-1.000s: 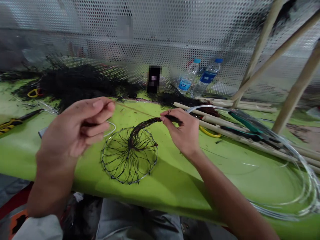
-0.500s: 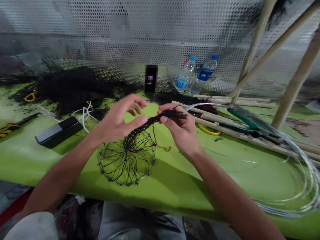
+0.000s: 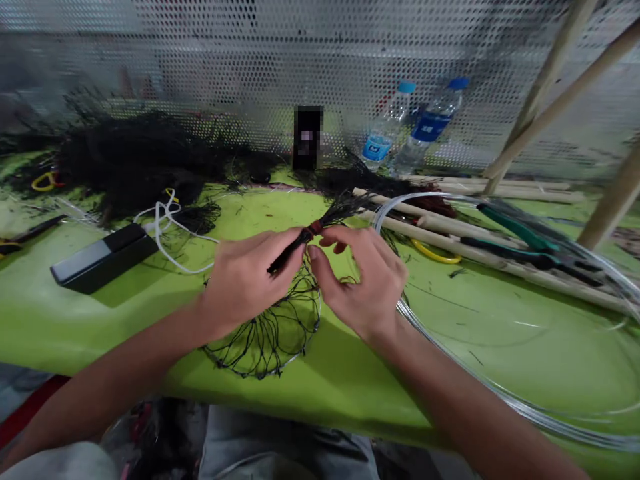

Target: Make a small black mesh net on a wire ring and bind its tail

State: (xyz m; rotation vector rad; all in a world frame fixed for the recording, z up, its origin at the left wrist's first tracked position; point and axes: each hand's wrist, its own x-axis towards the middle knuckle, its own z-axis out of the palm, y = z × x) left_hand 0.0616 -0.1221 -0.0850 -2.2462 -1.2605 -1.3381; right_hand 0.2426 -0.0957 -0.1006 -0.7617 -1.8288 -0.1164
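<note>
My left hand is closed around the gathered neck of a black knotted net, its thumb along the bundle. Loose strand ends fan out beyond the fingers to the upper right. A dark red string is wrapped around the neck. Close beside this wrap, my right hand has thumb and forefinger in a pinch, where the string's tail seems to pass; the fingertips partly hide it. Below the hands, the net's wide end is spread on a thin wire ring lying on the green tabletop, partly covered by my left hand.
A coil of clear wire lies at right, near green-handled pliers and wooden poles. Two water bottles and a dark phone-like object stand at the back. At left are a black box, white cable and black netting.
My left hand has gone from open beside the net to gripping its neck. My right hand has let go of the strand ends and moved to the string wrap. The view has shifted slightly.
</note>
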